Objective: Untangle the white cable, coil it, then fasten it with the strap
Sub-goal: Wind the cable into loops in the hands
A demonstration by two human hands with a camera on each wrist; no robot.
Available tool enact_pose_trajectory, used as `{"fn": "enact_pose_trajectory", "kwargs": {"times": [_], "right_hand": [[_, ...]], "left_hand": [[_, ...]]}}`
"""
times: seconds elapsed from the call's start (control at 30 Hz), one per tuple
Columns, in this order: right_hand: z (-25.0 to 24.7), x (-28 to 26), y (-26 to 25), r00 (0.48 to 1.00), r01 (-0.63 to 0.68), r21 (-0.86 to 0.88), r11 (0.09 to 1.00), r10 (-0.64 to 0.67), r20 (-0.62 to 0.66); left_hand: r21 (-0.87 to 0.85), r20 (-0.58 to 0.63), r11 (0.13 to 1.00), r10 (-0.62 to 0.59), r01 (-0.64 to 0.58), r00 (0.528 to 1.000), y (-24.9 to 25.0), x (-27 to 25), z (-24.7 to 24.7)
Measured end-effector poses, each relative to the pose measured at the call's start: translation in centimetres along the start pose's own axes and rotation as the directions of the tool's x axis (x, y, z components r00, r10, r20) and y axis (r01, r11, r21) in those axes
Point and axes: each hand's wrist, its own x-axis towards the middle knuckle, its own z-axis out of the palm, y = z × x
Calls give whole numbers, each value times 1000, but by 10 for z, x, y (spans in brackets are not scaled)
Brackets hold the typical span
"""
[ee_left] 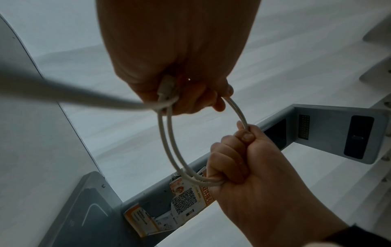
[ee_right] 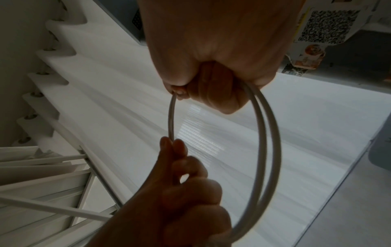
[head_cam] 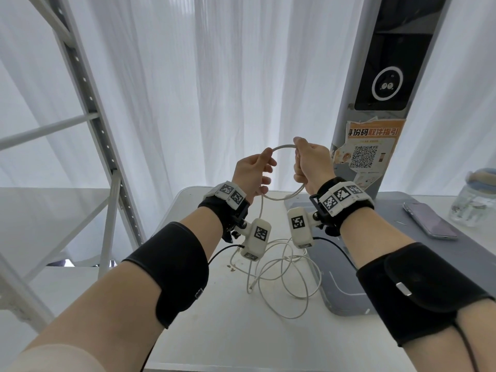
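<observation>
I hold a small coil of the white cable (head_cam: 284, 146) in the air above the white table (head_cam: 214, 318). My left hand (head_cam: 261, 162) pinches its left side between thumb and fingers. My right hand (head_cam: 302, 159) is a fist closed round its right side. In the left wrist view the left hand (ee_left: 180, 93) also holds the plug (ee_left: 167, 85), and two turns of the cable (ee_left: 169, 142) run to the right hand (ee_left: 232, 158). The right wrist view shows the same turns of the cable (ee_right: 262, 133) between the right hand (ee_right: 211, 83) and left hand (ee_right: 180, 175). The rest hangs into loose loops (head_cam: 281, 267) on the table. No strap shows.
A grey kiosk column (head_cam: 375, 130) with an orange QR poster (head_cam: 365, 154) stands behind my right hand on a grey base (head_cam: 343, 277). A phone (head_cam: 429, 221) and a glass jar (head_cam: 475, 200) lie at the right. A metal shelf frame (head_cam: 102, 146) stands left, white curtains behind.
</observation>
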Motion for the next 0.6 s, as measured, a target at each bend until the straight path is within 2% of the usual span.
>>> {"fn": "enact_pose_trajectory", "kwargs": {"times": [0.23, 0.4, 0.47, 0.6], "right_hand": [[-5, -2, 2, 1000, -10, -2, 1000, 10, 22], [-9, -4, 3, 992, -96, -42, 994, 99, 78], [-10, -2, 2, 987, -108, -125, 986, 122, 107], [-11, -2, -3, 971, -44, -374, 927, 128, 202]], "left_hand": [[85, -33, 996, -27, 30, 999, 12, 0, 0], [79, -30, 996, -42, 45, 999, 16, 3, 1], [84, -17, 995, -57, 59, 998, 17, 3, 1], [181, 68, 982, -75, 61, 995, 15, 2, 3]]}}
